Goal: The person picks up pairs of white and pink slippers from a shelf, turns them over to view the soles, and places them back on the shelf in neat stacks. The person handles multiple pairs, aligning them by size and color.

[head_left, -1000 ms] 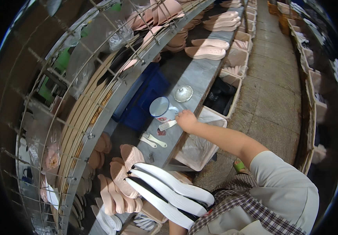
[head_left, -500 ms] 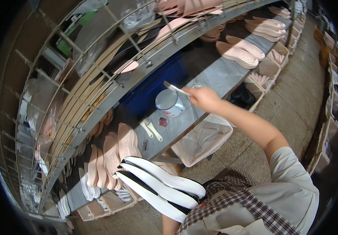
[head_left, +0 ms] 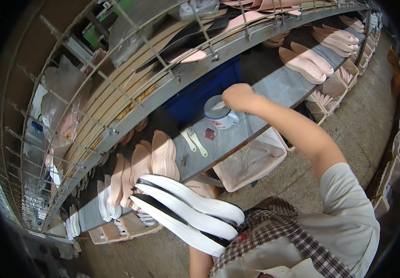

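Note:
My right hand is closed on a small white-handled brush, whose end is down inside the mouth of a white enamel mug with a blue rim. The mug stands upright on the grey bench. Across the lower middle lies a stack of white shoe soles with black inner sides, held up off the bench against my apron. My left forearm runs up beneath this stack; the soles cover the hand and its fingers.
Two pale-handled tools lie left of the mug. Pink soles stand at left; more pink soles lie farther right. A lined bin sits below the bench edge. A wire-mesh shelf overhangs the bench.
My right hand has brought the brush down from above the mug's rim into its mouth. The view has shifted slightly; the white soles stay against my body.

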The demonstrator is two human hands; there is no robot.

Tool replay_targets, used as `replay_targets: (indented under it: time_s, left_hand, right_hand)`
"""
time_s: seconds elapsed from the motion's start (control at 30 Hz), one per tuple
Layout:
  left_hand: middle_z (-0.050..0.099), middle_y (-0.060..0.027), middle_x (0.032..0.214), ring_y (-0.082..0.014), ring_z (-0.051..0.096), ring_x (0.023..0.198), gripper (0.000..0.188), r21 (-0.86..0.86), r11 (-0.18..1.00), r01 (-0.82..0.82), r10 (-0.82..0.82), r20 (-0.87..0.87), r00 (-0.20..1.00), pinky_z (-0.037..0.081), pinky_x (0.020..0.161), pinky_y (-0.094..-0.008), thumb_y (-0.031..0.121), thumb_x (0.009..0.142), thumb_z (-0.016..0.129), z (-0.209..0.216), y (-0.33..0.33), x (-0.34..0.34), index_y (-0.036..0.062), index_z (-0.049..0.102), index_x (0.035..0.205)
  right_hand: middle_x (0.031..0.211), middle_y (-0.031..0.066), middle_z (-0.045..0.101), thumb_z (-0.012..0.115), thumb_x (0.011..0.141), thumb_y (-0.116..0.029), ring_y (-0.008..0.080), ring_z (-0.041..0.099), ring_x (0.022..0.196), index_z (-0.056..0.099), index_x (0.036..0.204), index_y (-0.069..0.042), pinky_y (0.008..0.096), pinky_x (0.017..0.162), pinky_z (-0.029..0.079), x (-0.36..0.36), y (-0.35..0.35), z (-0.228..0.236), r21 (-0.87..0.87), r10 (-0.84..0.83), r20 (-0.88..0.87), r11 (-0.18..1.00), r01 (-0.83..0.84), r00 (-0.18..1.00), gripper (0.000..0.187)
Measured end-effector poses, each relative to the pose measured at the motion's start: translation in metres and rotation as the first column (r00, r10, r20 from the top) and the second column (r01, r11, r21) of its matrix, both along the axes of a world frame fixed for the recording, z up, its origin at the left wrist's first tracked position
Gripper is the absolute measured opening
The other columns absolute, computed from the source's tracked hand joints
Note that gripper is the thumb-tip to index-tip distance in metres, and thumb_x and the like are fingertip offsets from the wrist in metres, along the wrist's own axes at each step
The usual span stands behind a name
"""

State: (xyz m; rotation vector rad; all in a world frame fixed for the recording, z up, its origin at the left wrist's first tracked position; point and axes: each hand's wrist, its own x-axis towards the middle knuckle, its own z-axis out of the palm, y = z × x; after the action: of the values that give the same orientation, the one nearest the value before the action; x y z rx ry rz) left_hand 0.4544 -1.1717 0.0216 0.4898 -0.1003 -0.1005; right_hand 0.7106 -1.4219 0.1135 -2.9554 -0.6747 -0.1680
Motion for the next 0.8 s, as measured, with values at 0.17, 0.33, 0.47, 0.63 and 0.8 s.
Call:
replay_targets:
  time_s: [0.17, 0.33, 0.47, 0.63, 0.8]
  left_hand:
    - [0.054, -0.0147, 0.122, -0.0306, 0.053, 0.114, 0.039, -0.027, 1.000, -0.008, 0.010, 0.056, 0.998, 0.045, 0.098, -0.0447, 0.031, 0.094, 0.053, 0.006, 0.012, 0.003, 0.0066, 0.046, 0.123]
    - [0.053, -0.0148, 0.122, -0.0309, 0.053, 0.115, 0.039, -0.020, 1.000, 0.013, -0.011, 0.115, 0.993, 0.045, 0.099, -0.0452, 0.031, 0.094, 0.053, 0.015, 0.024, 0.008, 0.0066, 0.046, 0.124]
    - [0.053, -0.0149, 0.123, -0.0312, 0.053, 0.115, 0.039, -0.030, 0.999, 0.034, -0.029, 0.145, 0.989, 0.045, 0.099, -0.0455, 0.030, 0.094, 0.053, 0.018, 0.031, 0.014, 0.0066, 0.046, 0.124]
    - [0.053, -0.0150, 0.123, -0.0315, 0.053, 0.115, 0.039, -0.039, 0.998, 0.054, -0.046, 0.186, 0.982, 0.044, 0.099, -0.0460, 0.030, 0.094, 0.054, 0.018, 0.034, 0.020, 0.0066, 0.045, 0.124]
    - [0.053, -0.0151, 0.123, -0.0317, 0.052, 0.116, 0.039, -0.038, 0.996, 0.087, -0.077, 0.210, 0.975, 0.044, 0.100, -0.0464, 0.030, 0.094, 0.054, 0.020, 0.037, 0.023, 0.0066, 0.045, 0.124]
  right_hand:
    - [0.080, 0.0125, 0.066, 0.056, 0.080, -0.023, 0.0339, 0.063, 0.079, 0.069, 0.080, -0.011, 0.0447, 0.066, 0.050, -0.015, -0.017, 0.001, 0.268, 0.021, 0.187, 0.961, -0.072, 0.982, 0.018]
    - [0.082, 0.0101, 0.064, 0.057, 0.085, -0.024, 0.0293, 0.062, 0.078, 0.070, 0.092, -0.014, 0.0394, 0.068, 0.050, -0.067, -0.017, 0.005, 0.474, -0.078, 0.262, 0.879, -0.058, 0.962, 0.018]
    - [0.074, 0.0087, 0.062, 0.065, 0.084, -0.023, 0.0213, 0.061, 0.071, 0.071, 0.103, -0.014, 0.0333, 0.063, 0.049, -0.170, -0.011, -0.008, 0.690, 0.165, 0.055, 0.706, -0.157, 0.985, 0.021]
    - [0.068, 0.0075, 0.060, 0.068, 0.082, -0.016, 0.0234, 0.059, 0.058, 0.070, 0.102, -0.010, 0.0328, 0.051, 0.047, -0.247, 0.015, -0.029, 0.778, 0.191, 0.076, 0.603, -0.178, 0.979, 0.022]
    - [0.067, 0.0078, 0.058, 0.067, 0.082, -0.016, 0.0256, 0.059, 0.057, 0.071, 0.099, -0.010, 0.0344, 0.051, 0.046, -0.257, 0.026, -0.036, 0.802, 0.136, 0.059, 0.583, -0.128, 0.989, 0.018]
